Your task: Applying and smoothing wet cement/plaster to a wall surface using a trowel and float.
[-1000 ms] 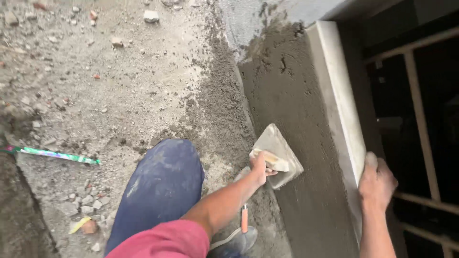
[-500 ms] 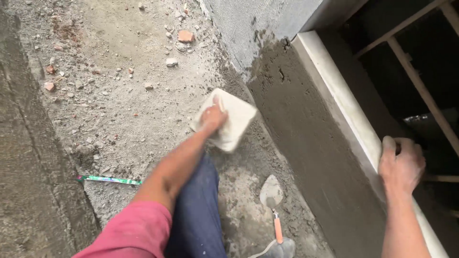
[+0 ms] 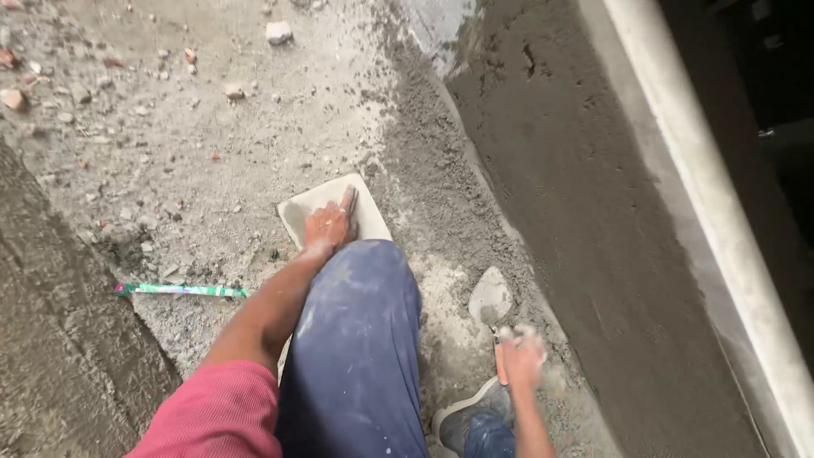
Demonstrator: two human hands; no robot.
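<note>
Head view, left hand (image 3: 326, 227) fingers gripping plaster float (image 3: 332, 212), right hand (image 3: 521, 358) closed on trowel (image 3: 491, 298) handle

Green stick (image 3: 180, 290) on gravel, scattered stones (image 3: 278, 32), possibly wet plastered wall (image 3: 585, 220)

Left hand (image 3: 326, 227) grips the float (image 3: 335, 212) at twelve o'clock of the knee (image 3: 360, 288); right hand (image 3: 521, 360), blurred, grasps the trowel (image 3: 492, 298) at four.

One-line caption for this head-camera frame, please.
Left hand grips a plastering float on the gritty floor; blurred right hand at a trowel beside a freshly plastered wall.
</note>
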